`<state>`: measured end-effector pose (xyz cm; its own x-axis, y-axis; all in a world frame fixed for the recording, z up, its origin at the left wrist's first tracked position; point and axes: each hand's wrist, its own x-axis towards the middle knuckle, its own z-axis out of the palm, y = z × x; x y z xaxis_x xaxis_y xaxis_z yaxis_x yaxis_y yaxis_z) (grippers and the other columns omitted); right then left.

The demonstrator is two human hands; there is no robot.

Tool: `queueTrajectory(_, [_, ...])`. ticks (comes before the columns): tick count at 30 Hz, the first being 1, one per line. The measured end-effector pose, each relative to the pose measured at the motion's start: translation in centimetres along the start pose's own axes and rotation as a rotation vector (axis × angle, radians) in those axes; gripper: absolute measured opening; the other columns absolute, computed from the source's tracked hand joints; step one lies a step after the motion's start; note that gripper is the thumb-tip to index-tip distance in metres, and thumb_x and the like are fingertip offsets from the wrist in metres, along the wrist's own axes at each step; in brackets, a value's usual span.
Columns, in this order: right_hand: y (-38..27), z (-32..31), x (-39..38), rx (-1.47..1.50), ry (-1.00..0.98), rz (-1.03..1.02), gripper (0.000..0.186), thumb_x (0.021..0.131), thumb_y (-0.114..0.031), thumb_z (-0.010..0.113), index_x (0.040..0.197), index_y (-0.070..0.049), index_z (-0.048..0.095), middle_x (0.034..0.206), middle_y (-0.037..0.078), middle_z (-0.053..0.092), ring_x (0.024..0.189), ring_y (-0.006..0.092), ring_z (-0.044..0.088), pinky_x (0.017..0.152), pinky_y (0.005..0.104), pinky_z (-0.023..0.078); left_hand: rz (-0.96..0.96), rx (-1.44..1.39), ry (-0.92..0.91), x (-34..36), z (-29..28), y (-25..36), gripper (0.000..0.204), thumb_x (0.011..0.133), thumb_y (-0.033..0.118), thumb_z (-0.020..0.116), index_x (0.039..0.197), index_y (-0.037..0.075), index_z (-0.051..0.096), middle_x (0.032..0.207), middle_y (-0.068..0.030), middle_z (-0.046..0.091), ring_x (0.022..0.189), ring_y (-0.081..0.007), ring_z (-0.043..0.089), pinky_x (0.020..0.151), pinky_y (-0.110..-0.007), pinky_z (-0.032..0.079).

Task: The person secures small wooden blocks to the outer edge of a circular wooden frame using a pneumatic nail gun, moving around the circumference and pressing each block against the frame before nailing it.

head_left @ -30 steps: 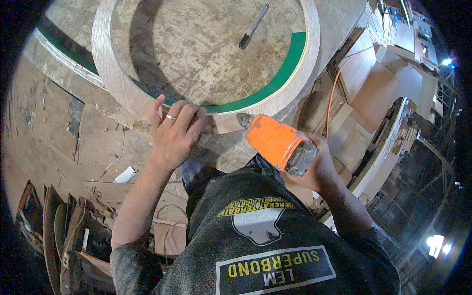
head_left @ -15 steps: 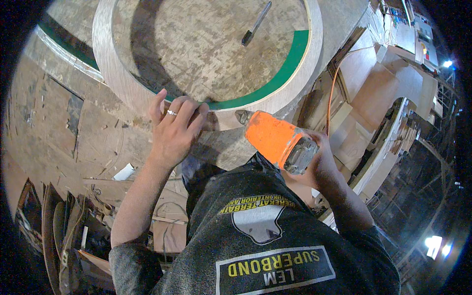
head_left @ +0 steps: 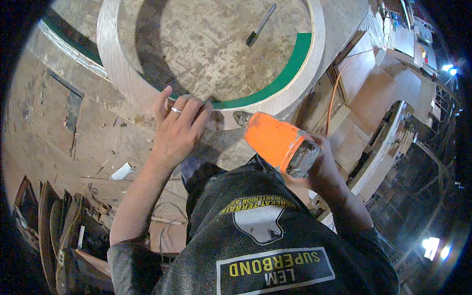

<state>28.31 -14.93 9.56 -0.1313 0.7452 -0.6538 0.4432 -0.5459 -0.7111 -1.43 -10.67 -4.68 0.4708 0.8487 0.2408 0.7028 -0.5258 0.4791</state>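
Observation:
A pale wooden ring (head_left: 114, 73) lies on the worn work surface, with a green band (head_left: 275, 86) along part of its inner edge. My left hand (head_left: 181, 120) grips the near side of the ring, fingers bent over its rim; a finger ring shows on it. In my right hand (head_left: 319, 160) is an orange gun-shaped power tool (head_left: 273, 139) with a dark, tapered nose. That nose points at the ring's near outer edge, just right of my left hand; whether they touch, I cannot tell. My right fingers are mostly hidden beneath the tool.
Inside the ring lies a dark marker pen (head_left: 260, 25). An orange hose (head_left: 333, 93) runs past boards (head_left: 371, 91) stacked at the right. Curved offcuts (head_left: 49, 236) stand at lower left, near a white roll (head_left: 121, 171). Another green-edged curved piece (head_left: 69, 46) sits at far left.
The ring, pen and left hand appear slightly farther right in the picture. The orange tool has turned slightly, its nose staying beside the ring. Both hands keep their hold.

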Motion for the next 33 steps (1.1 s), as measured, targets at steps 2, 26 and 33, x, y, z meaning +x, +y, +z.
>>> queueTrajectory(2, [0.1,0.3,0.0,0.400,0.074,0.121,0.084,0.066,-0.014,0.098,0.137,0.004,0.057,0.123,0.013,0.070,0.112,0.0229,0.071,0.101,0.0386,0.056,0.002,-0.022,-0.048,0.2,-0.5,0.1,0.033,0.080,0.014,0.073,0.114,0.014,0.074,0.108,-0.0007,0.062,0.114,-0.0179,0.065,0.126,-0.058,0.025])
queueTrajectory(26, [-3.7,0.7,0.8,-0.518,-0.116,-0.227,0.079,0.069,-0.009,0.093,0.139,0.004,0.060,0.120,0.015,0.072,0.109,0.0271,0.073,0.096,0.0371,0.057,-0.096,-0.248,-0.224,1.2,-2.3,-0.2,0.053,0.065,0.011,0.088,0.116,0.014,0.075,0.116,-0.0037,0.065,0.121,-0.0259,0.061,0.125,-0.057,0.026])
queueTrajectory(33, [-4.7,1.8,1.2,-0.333,0.016,-0.164,0.059,0.076,-0.010,0.087,0.132,-0.003,0.072,0.113,0.012,0.080,0.104,0.0204,0.077,0.094,0.0330,0.056,-0.115,-0.240,-0.253,1.2,-2.4,0.0,0.050,0.064,0.010,0.088,0.113,0.016,0.077,0.118,0.0001,0.067,0.123,-0.0229,0.061,0.125,-0.059,0.026])
